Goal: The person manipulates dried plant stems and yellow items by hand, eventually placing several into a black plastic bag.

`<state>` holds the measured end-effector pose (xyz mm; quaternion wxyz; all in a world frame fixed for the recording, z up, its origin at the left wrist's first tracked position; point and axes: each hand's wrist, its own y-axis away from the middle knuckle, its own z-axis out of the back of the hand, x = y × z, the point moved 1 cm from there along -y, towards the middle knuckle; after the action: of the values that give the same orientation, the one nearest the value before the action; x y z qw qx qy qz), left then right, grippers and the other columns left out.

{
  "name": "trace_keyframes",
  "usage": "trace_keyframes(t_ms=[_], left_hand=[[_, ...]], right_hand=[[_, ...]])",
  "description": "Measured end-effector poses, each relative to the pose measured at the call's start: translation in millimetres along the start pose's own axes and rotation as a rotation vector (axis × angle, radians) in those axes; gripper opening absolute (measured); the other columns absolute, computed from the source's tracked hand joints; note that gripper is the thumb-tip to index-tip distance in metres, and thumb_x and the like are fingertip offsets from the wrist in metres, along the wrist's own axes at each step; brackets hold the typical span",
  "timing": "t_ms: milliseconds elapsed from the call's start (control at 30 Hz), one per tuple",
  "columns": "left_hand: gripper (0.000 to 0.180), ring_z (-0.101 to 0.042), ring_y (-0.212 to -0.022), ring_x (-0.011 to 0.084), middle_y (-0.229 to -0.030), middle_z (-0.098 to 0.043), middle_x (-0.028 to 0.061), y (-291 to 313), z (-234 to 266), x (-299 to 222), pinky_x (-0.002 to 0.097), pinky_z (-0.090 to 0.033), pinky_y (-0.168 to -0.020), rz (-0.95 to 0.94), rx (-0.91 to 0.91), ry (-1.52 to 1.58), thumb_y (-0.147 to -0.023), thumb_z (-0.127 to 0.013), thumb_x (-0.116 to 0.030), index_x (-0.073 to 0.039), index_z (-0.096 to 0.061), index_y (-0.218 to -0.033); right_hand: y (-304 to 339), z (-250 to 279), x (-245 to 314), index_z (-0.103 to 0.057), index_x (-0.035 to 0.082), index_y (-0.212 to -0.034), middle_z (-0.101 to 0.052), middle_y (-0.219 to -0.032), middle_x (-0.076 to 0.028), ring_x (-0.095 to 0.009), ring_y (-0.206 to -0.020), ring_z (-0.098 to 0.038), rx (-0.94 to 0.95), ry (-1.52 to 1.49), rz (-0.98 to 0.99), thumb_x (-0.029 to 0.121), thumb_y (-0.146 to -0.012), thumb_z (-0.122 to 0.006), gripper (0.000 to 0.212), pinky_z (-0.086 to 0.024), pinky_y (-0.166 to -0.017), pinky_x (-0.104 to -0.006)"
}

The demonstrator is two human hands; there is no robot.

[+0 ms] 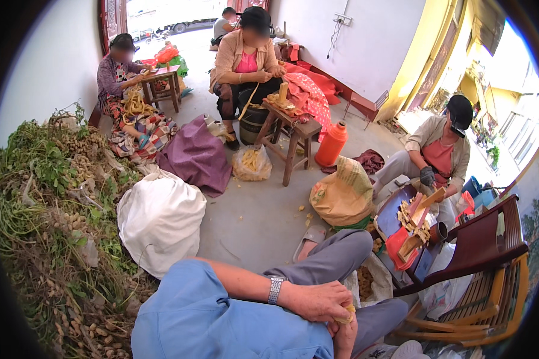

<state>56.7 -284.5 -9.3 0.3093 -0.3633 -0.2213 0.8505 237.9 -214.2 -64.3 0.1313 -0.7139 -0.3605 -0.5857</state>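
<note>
My left hand [318, 300], with a metal watch [275, 289] on its wrist, reaches across my lap. Its fingers are closed at a small pale yellow piece [348, 315], whose kind I cannot make out. Below it, my right hand [344, 340] is wrapped around the same piece, its palm side mostly hidden. Just beyond my hands, an open pale sack [381, 279] holds brownish bits. To the right, a dark wooden chair [482, 242] carries a red cloth [397, 248] and several pale strips [414, 218].
A large heap of pulled peanut plants [60, 233] fills the left. White [161, 221] and purple [194, 155] cloth-covered bundles lie beside it. Ahead stand a tan sack [341, 194], an orange flask [331, 144] and a wooden stool [290, 125]. Several people sit around, handling yellowish strips.
</note>
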Motion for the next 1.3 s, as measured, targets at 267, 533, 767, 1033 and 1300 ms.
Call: trace_keyframes(t_ms=[267,533,767,1033,1300], left_hand=[[0.015,-0.054,-0.091,0.0248,-0.091,-0.057,0.009,-2,8,-2,0.0363,-0.04,-0.088,-0.266,0.328,-0.348,-0.089,-0.054,-0.017,-0.005,-0.061,-0.084],[0.021,-0.06,-0.082,0.0255,-0.084,-0.063,0.0095,22,14,18,0.0378,-0.039,-0.078,0.069,0.595,-0.292,-0.083,-0.059,-0.024,-0.005,-0.062,-0.092],[0.042,-0.063,-0.098,0.0405,-0.097,-0.065,0.0235,-2,12,20,0.0445,-0.049,-0.081,0.527,0.613,0.407,-0.089,-0.068,-0.025,0.003,-0.051,-0.115],[0.028,-0.063,-0.091,0.042,-0.095,-0.063,0.0238,-13,-26,29,0.0472,-0.05,-0.079,0.518,0.501,0.32,-0.089,-0.063,-0.017,0.004,-0.052,-0.105],[0.021,-0.062,-0.078,0.0437,-0.077,-0.063,0.023,-6,-11,12,0.0496,-0.047,-0.069,0.372,0.52,0.342,-0.089,-0.055,-0.019,0.002,-0.056,-0.091]], right_hand=[[37,-8,41,-0.059,0.011,-0.097,-0.048,-0.08,0.005,-0.004,-0.069,-0.038,0.27,0.203,-0.163,0.016,-0.1,-0.054,0.008,-0.03,-0.06,-0.0199],[28,29,27,-0.059,0.004,-0.105,-0.054,-0.069,0.001,-0.007,-0.055,-0.046,0.3,0.656,0.001,0.019,-0.1,-0.055,0.016,-0.036,-0.048,-0.0233],[9,18,40,-0.059,0.0,-0.104,-0.061,-0.073,-0.01,-0.02,-0.062,-0.06,0.19,1.047,0.333,0.015,-0.097,-0.058,0.016,-0.048,-0.058,-0.0326],[2,8,45,-0.057,0.001,-0.088,-0.061,-0.076,-0.02,-0.04,-0.067,-0.061,0.116,1.363,0.548,0.014,-0.092,-0.062,0.014,-0.048,-0.058,-0.044],[22,14,62,-0.058,0.004,-0.084,-0.059,-0.068,-0.017,-0.037,-0.058,-0.058,0.314,1.342,0.424,0.016,-0.094,-0.061,0.016,-0.044,-0.052,-0.0416]])
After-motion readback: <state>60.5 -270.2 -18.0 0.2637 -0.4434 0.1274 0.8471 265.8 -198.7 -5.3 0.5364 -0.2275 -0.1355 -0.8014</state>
